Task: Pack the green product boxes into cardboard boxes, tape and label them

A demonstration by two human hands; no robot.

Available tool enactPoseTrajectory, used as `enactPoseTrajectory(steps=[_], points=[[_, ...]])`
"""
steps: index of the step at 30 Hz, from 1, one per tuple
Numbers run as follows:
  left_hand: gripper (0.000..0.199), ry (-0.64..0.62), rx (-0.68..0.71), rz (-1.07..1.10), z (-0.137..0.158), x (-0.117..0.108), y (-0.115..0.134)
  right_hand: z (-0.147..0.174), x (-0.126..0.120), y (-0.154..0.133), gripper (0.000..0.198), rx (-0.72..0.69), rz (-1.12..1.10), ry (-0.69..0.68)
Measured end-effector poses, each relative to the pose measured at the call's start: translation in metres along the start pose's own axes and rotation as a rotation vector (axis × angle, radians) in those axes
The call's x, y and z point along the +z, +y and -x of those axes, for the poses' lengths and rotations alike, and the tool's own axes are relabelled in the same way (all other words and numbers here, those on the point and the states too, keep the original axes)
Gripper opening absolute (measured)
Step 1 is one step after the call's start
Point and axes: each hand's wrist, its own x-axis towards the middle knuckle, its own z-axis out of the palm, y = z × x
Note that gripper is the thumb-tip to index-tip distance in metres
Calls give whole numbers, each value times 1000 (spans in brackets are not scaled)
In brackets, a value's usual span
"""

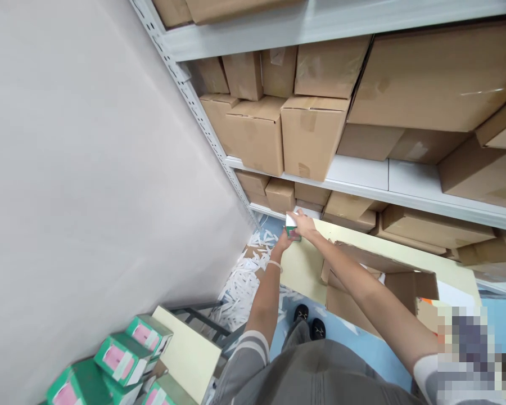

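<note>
Both of my hands are closed on a small green box [293, 229] with a white end and a pink patch, above the left end of a pale yellow tabletop [303, 264]. My left hand [284, 242] grips it from the near left side, low down. From the right, my right hand [304, 224] holds its upper part, with fingers over the white face. An open cardboard carton [349, 304] stands on the tabletop beneath my right forearm; most of its inside is hidden.
Metal shelving [362, 188] filled with brown cartons [314, 135] rises ahead. A white wall [109, 169] closes the left side. White paper strips [244, 287] litter the floor. Several green boxes [118, 357] are stacked at lower left beside a pale board [189, 354].
</note>
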Motion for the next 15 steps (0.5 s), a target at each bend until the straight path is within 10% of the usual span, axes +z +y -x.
enactPoseTrajectory(steps=[9, 15], points=[[64, -60, -78, 271, 1, -12, 16, -10, 33, 25, 54, 39, -471, 3], [67, 86, -161, 273, -22, -2, 33, -21, 48, 24, 75, 147, -718, 77]])
